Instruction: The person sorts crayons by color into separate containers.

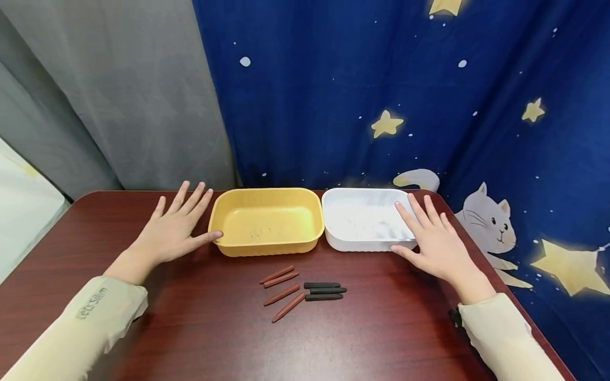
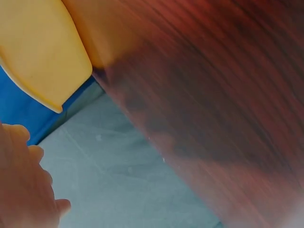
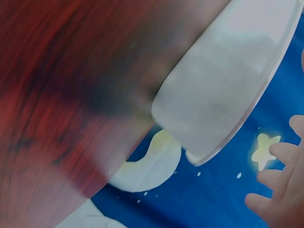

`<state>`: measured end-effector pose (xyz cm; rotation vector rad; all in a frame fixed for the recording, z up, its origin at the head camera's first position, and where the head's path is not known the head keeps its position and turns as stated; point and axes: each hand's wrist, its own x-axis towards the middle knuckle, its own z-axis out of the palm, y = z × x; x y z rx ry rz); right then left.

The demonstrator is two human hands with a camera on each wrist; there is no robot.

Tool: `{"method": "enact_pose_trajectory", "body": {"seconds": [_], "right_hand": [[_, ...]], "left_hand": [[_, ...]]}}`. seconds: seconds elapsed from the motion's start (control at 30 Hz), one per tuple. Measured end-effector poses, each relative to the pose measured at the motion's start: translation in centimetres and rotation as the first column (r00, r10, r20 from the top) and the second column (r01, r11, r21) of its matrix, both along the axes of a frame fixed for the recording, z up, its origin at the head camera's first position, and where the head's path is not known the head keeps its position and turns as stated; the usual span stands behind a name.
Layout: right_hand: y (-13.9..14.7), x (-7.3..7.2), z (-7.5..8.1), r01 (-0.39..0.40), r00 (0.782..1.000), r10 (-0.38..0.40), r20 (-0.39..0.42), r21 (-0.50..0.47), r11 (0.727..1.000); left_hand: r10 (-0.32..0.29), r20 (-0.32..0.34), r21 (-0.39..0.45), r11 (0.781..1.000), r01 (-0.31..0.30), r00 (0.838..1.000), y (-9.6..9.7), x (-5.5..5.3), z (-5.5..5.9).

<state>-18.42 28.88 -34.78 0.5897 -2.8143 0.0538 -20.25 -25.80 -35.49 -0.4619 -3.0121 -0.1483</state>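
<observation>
My left hand (image 1: 173, 230) is spread with straight fingers at the left side of a yellow plastic bin (image 1: 267, 247); its thumb tip meets the bin's left rim in the head view. On the other side, my right hand (image 1: 436, 246) is spread over the right edge of a white plastic bin (image 1: 367, 245). Whether its fingers touch that rim, I cannot tell. Neither hand grips anything. In front of the bins lie several reddish-brown crayons (image 1: 281, 295), tilted at different angles. Beside them, three black crayons (image 1: 325, 290) lie nearly parallel.
Both bins stand side by side near the back edge of a dark red wood-grain table (image 1: 214, 338). Small dark marks show on their floors. Behind the table hang a grey curtain (image 1: 157, 95) and a blue curtain (image 1: 310, 106) with stars and a cat.
</observation>
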Motion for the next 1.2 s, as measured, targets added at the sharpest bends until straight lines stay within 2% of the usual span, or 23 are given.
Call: {"method": "enact_pose_trajectory", "body": {"seconds": [0.3,0.73,0.97,1.2], "right_hand": [[-2.1,0.2,-0.3,-0.080,0.997,0.080,0.018,-0.010,0.997],[-6.7,1.1,0.5,-0.210,0.975,0.215,0.045,-0.102,0.972],[-9.0,1.4,0.6,-0.296,0.953,0.303,0.027,-0.145,0.944],[-11.7,1.7,0.2,-0.400,0.911,0.410,0.039,-0.158,0.903]], "left_hand": [[-0.022,0.032,0.025,0.999,0.022,0.999,1.4,-0.7,-0.6],[-0.069,0.054,0.077,0.995,0.065,0.996,2.8,-1.6,-0.9],[-0.097,0.128,0.162,0.984,0.075,0.987,3.1,-1.9,-1.3],[-0.110,0.162,0.171,0.982,0.082,0.981,3.4,-2.2,-1.6]]}}
